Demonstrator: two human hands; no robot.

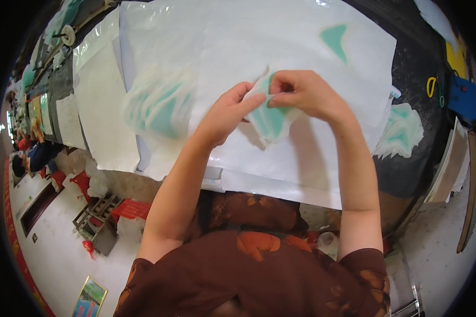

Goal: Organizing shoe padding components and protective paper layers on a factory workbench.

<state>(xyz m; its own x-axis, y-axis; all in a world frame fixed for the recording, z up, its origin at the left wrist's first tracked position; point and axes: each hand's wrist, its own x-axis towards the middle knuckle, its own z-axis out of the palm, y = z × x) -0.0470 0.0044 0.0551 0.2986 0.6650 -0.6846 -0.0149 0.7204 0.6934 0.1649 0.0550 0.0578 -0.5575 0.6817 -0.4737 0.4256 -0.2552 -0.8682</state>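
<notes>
- My left hand [231, 110] is clamped on the left edge of a green-and-white piece [271, 120], thumb on top.
- My right hand [301, 94] pinches the same piece at its upper right, thumb and finger together; I can't tell whether they grip one layer or several.
- The piece sits between my hands, its lower tip pointing to six o'clock, above the white sheet [238, 31].
- To handle it well, I judge, the left hand should stay steady while the right works with the fingertips alone; it looks thin and soft, so a hard tug could stretch or tear it.
- From the piece, a loose heap [166, 108] of similar pieces lies at nine o'clock, and a single green triangle [335, 42] at one.
- At three o'clock another pile [402, 129] lies on the dark desk [420, 164]; yellow-handled scissors [431, 87] are beyond it, between two and three, with a blue box [468, 100] farther out.
- Across the room, a person in dark clothes [41, 156] is near nine o'clock; a framed picture [90, 296] is between seven and eight.
</notes>
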